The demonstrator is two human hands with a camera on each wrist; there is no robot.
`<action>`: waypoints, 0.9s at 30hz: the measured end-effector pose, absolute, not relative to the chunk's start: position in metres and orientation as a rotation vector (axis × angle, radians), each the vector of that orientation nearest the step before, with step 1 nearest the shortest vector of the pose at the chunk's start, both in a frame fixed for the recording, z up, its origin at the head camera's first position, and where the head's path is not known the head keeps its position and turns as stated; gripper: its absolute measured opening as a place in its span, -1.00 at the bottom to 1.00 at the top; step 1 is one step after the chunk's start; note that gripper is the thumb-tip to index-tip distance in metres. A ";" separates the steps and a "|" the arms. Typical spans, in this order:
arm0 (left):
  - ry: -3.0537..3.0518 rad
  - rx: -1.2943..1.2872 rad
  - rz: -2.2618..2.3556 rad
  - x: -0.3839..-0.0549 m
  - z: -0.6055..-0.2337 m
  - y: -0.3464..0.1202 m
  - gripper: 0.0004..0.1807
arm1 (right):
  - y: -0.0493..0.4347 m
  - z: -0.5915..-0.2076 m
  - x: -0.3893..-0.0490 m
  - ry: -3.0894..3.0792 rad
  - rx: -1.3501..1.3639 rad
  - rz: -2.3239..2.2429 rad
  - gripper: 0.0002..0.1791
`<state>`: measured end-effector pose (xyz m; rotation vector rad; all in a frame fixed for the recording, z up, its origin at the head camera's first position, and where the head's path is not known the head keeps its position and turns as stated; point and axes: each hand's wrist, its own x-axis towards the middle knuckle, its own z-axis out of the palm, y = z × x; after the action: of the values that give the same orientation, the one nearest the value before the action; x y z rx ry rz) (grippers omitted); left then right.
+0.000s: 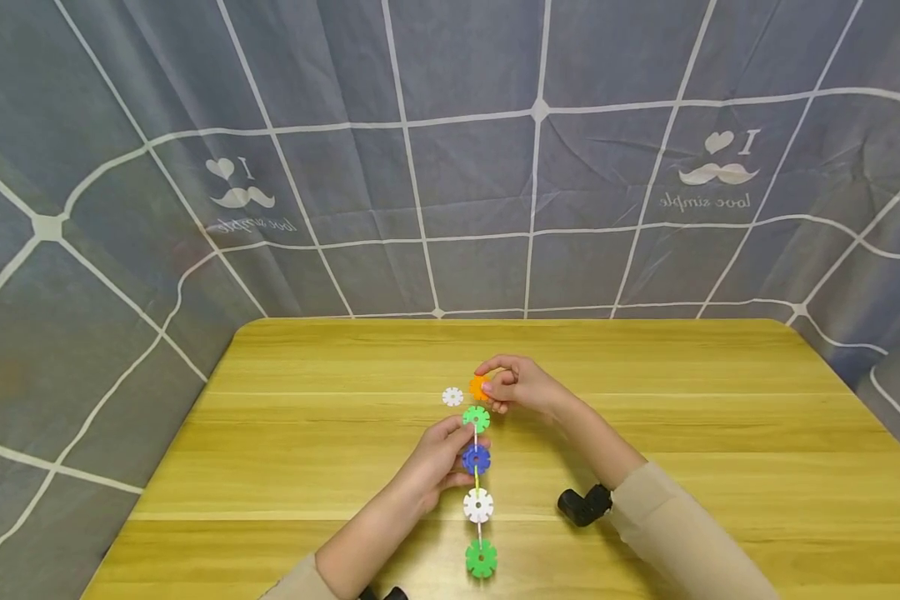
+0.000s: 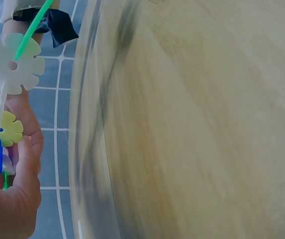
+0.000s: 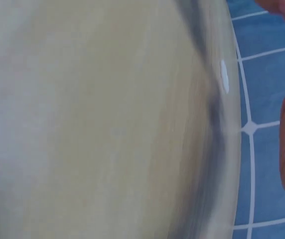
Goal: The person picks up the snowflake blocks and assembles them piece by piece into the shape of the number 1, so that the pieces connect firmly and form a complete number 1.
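Note:
My left hand (image 1: 438, 462) holds a chain of slotted plastic snowflake discs by its upper part, fingers around the blue disc (image 1: 476, 459) and close to the upper green disc (image 1: 476, 414). Below the hand the chain runs on through a white disc (image 1: 478, 505) to a lower green disc (image 1: 482, 559), with edge-on discs linking them. The left wrist view shows one of these linking discs, yellow (image 2: 10, 130), face-on near the thumb. Just beyond the chain's far end, my right hand (image 1: 523, 387) pinches an orange disc (image 1: 478, 387) between thumb and fingers.
A loose white disc (image 1: 452, 397) lies on the wooden table (image 1: 307, 458), left of the orange one. Black wrist-worn gear (image 1: 585, 506) sits by the right sleeve. A grey curtain with white lines (image 1: 472, 183) hangs behind the table's far edge.

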<state>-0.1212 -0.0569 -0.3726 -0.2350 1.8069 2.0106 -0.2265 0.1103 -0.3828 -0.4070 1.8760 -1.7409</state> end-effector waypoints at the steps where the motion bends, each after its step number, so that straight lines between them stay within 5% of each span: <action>1: 1.811 -0.230 2.008 -0.121 -0.373 -0.057 -0.71 | 0.110 -0.382 -0.224 1.860 -0.418 -1.752 -0.68; 27: 1.764 -0.166 2.062 -0.118 -0.371 -0.056 -0.64 | 0.117 -0.385 -0.205 1.704 -0.453 -1.861 -0.80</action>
<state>-0.1184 -0.0559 -0.3712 -0.1660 1.7637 2.0616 -0.2047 0.1172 -0.3848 -0.4531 1.7044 -1.8614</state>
